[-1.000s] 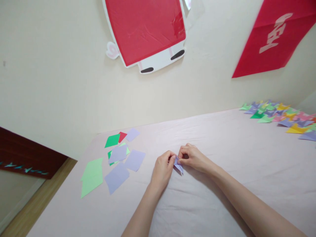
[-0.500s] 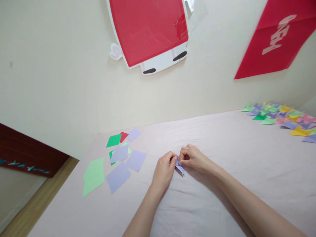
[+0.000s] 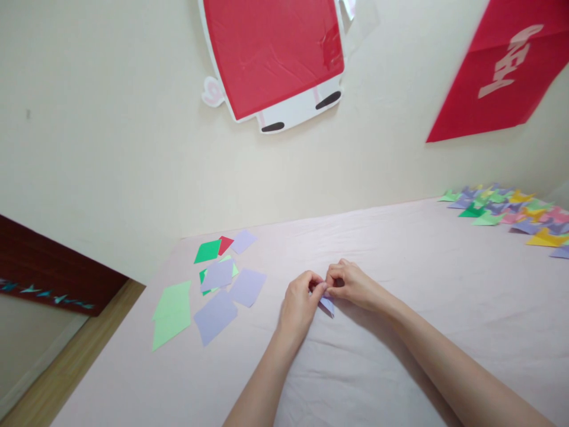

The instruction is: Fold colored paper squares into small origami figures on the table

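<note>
A small folded piece of purple paper (image 3: 328, 305) is pinched between my two hands, low over the cloth-covered surface (image 3: 377, 367). My left hand (image 3: 303, 301) grips it from the left with thumb and fingertips together. From the right, my right hand (image 3: 350, 282) pinches its upper part. The fingers cover most of the paper; only a pointed lower end shows below them.
Purple sheets (image 3: 216, 318), light green sheets (image 3: 172, 314), a dark green sheet (image 3: 207, 251) and a red piece (image 3: 225, 244) lie to the left. Rows of folded colored paper pieces (image 3: 511, 207) stand at the far right. A wall (image 3: 311, 172) rises behind.
My fingertips have drawn closer together over the purple paper, so less of its upper part shows. The whole view has shifted slightly.
</note>
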Demonstrator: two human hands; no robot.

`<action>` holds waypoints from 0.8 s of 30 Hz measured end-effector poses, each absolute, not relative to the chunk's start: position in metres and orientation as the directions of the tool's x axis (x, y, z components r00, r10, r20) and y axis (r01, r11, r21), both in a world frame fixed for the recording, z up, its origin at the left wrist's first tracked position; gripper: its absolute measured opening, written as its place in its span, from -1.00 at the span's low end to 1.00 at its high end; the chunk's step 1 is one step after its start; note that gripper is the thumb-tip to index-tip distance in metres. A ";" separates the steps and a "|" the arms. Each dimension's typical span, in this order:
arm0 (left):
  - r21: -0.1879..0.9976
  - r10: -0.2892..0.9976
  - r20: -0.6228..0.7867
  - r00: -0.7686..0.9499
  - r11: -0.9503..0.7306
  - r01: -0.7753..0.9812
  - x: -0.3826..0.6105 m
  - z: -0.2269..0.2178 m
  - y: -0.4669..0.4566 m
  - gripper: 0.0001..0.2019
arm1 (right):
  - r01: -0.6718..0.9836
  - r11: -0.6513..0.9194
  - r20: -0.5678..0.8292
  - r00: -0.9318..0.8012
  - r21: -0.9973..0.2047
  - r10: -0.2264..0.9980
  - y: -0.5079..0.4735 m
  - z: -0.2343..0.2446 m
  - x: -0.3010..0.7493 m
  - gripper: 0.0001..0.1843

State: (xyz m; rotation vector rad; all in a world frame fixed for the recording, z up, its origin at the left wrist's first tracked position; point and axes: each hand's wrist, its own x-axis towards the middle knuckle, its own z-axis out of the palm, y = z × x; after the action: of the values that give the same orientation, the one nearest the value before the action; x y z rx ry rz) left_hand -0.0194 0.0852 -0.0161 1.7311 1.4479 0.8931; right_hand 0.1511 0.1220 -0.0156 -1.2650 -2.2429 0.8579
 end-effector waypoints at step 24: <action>0.879 0.983 0.048 0.178 -0.126 0.460 -0.023 -0.011 0.083 -0.88 | 0.563 0.365 0.060 -0.485 -0.741 0.872 0.120 -0.010 0.152 -0.79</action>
State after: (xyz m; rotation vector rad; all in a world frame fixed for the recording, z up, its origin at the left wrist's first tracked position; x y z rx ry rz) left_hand -0.0234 0.0835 -0.0106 1.7031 1.3816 0.8787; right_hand 0.1525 0.1199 -0.0098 -1.2444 -2.1835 0.9252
